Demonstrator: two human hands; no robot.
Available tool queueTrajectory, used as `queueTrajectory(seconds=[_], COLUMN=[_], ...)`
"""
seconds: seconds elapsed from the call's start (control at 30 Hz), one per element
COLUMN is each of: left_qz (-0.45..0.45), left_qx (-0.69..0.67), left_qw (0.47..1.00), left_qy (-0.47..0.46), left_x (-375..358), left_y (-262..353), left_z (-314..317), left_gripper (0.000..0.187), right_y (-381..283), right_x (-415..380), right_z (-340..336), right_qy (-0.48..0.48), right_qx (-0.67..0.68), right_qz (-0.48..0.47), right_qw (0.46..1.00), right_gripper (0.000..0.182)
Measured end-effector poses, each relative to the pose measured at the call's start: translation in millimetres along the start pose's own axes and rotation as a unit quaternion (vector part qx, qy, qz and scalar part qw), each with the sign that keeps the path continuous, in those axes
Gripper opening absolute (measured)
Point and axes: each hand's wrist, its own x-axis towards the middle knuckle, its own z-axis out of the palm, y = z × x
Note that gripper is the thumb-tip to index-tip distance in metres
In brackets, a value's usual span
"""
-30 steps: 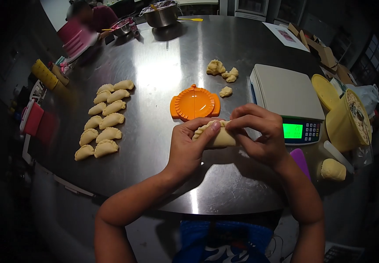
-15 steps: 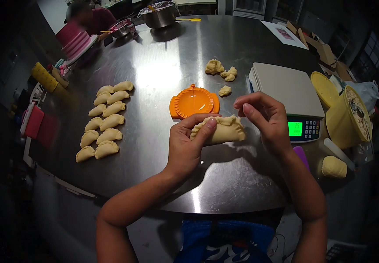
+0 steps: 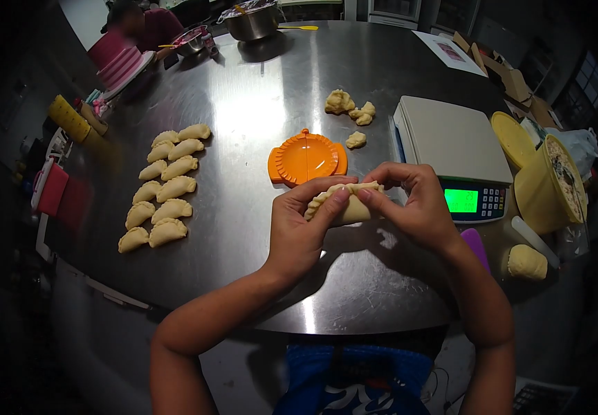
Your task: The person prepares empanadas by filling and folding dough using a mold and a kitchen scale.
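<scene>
A pale dough dumpling (image 3: 351, 211) with a ridged edge is held above the steel table, just nearer to me than the orange dumpling mould (image 3: 306, 159). My left hand (image 3: 304, 221) grips its left part, thumb on the near face and fingers behind. The thumb and fingers of my right hand (image 3: 416, 206) pinch the ridged edge at its right end. The mould lies open on the table. Beyond it to the right are a small dough scrap (image 3: 355, 140) and larger dough lumps (image 3: 339, 102).
Two columns of folded dumplings (image 3: 176, 187) lie at the left. A scale (image 3: 451, 142), a yellow tub (image 3: 544, 187) and a dough block (image 3: 527, 263) stand at the right. Farther back are a steel pot (image 3: 252, 24), a pink tiered cake (image 3: 115, 62) and another person (image 3: 160, 29).
My right hand has come down and left from beside the dumpling and now pinches its edge. My left hand keeps its hold.
</scene>
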Motion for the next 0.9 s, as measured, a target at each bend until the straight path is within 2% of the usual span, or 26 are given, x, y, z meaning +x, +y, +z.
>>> queueTrajectory(seconds=[0.13,0.2,0.33,0.4,0.53,0.73,0.8,0.9], left_qz=[0.001,0.005,-0.014,-0.018,-0.028,-0.050,-0.061,-0.068], left_qx=[0.008,0.004,0.002,-0.003,-0.048,-0.071,-0.067,-0.077], left_qw=[1.000,1.000,1.000,1.000,0.998,0.996,0.996,0.995], left_qy=[-0.005,-0.004,0.002,0.008,0.022,0.017,0.021,0.018], left_x=[-0.6,-1.3,-2.0,-0.2,2.1,0.2,0.6,1.1], left_y=[-1.1,-1.3,-1.0,-0.9,-0.5,3.9,4.4,2.6], left_z=[1.5,1.8,-0.2,-1.3,-6.0,-2.0,-2.5,-5.2], left_gripper=[0.027,0.027,0.026,0.026,0.026,0.027,0.028,0.028], right_y=[-0.2,3.3,-1.6,-2.5,2.8,5.4,4.4,-1.2], right_x=[-0.4,-0.4,-1.2,0.5,1.1,0.9,0.7,0.7], right_z=[1.5,1.2,-2.8,-4.9,-3.6,-0.9,-0.5,-1.6], right_qy=[0.015,0.022,0.009,-0.020,0.007,0.025,0.041,0.035], right_qx=[0.036,0.020,-0.006,0.097,0.152,0.103,0.019,-0.049], right_qz=[0.022,-0.024,-0.005,0.064,0.077,-0.020,-0.093,-0.141], right_qw=[0.999,0.999,1.000,0.993,0.985,0.994,0.995,0.988], right_gripper=[0.017,0.017,0.016,0.018,0.020,0.015,0.015,0.019])
